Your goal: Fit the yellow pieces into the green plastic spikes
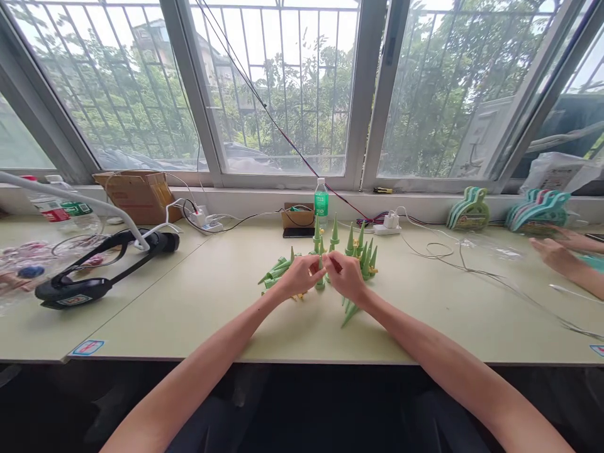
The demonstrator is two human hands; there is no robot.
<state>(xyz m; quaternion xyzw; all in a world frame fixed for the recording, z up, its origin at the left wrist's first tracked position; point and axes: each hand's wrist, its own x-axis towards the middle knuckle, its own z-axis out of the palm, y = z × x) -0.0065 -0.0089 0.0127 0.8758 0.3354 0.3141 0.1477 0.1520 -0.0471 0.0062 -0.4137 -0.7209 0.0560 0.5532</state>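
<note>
Your left hand (pixel 301 275) and right hand (pixel 346 274) pinch narrow; I cannot tell what they hold; the green cone (pixel 320 285) is upright between them; it looks light, stiff; its base likely grips best.

Daylight through barred, grey-framed windows (pixel 287 94); white ledge (pixel 257 197) beneath; pale yellowish tabletop (pixel 189 308).

Left arm (pixel 202 358) and right arm (pixel 438 352) were bare and slender; a small spot (pixel 259 309) marked the left one. Left hand (pixel 301 275) and right hand (pixel 345 275) were bare too, and dark bluish cloth (pixel 191 425) covered the legs (pixel 418 425)
</note>
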